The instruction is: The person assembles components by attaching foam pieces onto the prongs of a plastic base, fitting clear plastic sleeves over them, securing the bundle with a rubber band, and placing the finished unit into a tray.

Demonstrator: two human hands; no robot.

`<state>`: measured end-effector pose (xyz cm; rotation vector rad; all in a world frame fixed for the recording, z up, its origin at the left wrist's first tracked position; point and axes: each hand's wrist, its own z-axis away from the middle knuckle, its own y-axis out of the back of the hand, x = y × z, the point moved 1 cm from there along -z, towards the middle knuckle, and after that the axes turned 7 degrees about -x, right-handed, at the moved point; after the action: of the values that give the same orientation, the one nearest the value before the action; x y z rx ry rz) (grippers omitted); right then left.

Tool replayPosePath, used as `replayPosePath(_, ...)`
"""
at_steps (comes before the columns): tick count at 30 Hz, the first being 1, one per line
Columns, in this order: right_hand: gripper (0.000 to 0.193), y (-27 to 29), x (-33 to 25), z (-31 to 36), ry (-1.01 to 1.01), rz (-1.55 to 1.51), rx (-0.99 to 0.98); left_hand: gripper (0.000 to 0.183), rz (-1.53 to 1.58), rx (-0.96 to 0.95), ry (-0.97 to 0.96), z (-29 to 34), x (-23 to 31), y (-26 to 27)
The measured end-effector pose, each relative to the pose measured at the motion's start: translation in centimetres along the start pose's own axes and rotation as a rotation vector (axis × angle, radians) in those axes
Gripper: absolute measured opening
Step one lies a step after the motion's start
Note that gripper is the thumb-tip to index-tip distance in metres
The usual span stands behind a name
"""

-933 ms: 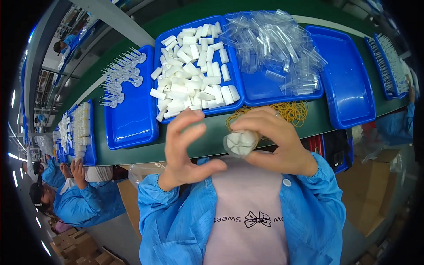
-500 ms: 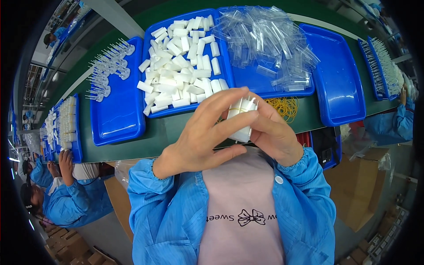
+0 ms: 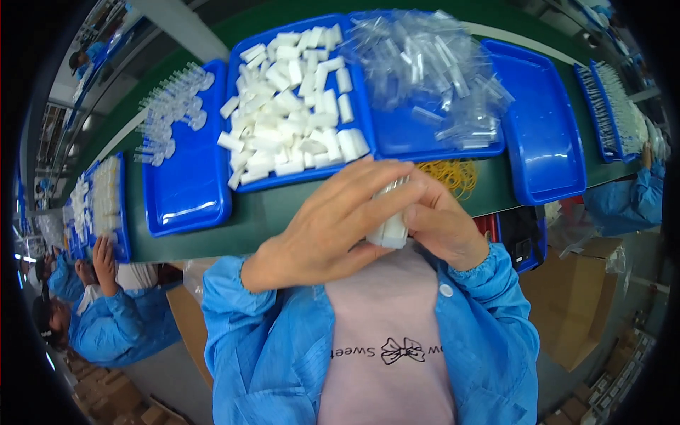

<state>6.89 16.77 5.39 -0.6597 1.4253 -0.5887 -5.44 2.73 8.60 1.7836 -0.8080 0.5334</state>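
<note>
In front of my chest, my left hand (image 3: 322,223) and my right hand (image 3: 446,225) hold a small bundle of white plastic pieces (image 3: 389,234) between them. Left fingers lie over its top and side, while the right thumb and fingers press on its other side. Much of the bundle is covered by fingers. Just beyond the hands, yellow rubber bands (image 3: 453,178) lie in a loose heap on the green table (image 3: 283,205). White rectangular pieces (image 3: 283,106) fill a blue tray behind my left hand. Clear plastic sleeves (image 3: 432,64) are piled in the tray beside it.
A blue tray (image 3: 185,177) at the left bears clear, thin-stemmed parts (image 3: 170,113). Further blue trays (image 3: 542,134) stand at the right. Co-workers in blue sit at the left (image 3: 117,319) and far right (image 3: 620,202). Cardboard boxes (image 3: 574,304) stand below the table.
The bundle has tilted and dropped slightly between my hands, and its lower end now faces me more. My fingers have closed further over it, covering the yellow band seen before.
</note>
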Motion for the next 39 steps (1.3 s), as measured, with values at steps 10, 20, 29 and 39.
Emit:
replayPosePath(10,0.045,6.9,-14.5,4.4,0.458,1.217,0.479,0.055,-0.220,-0.021,0.240,1.5,0.0,2.5)
replayPosePath(20,0.041,29.8,-28.6,2.9,0.407,1.552,1.212,0.034,-0.048,0.380,0.566,2.1,-3.4,6.9)
replayPosePath(29,0.047,30.6,-28.2,3.0,0.253,1.906,1.410,0.025,0.013,0.474,0.643,4.3,-4.3,6.9)
replayPosePath(39,0.033,28.8,-28.0,-1.5,-0.169,2.475,0.992,0.023,0.086,0.497,0.662,4.6,-3.2,6.5)
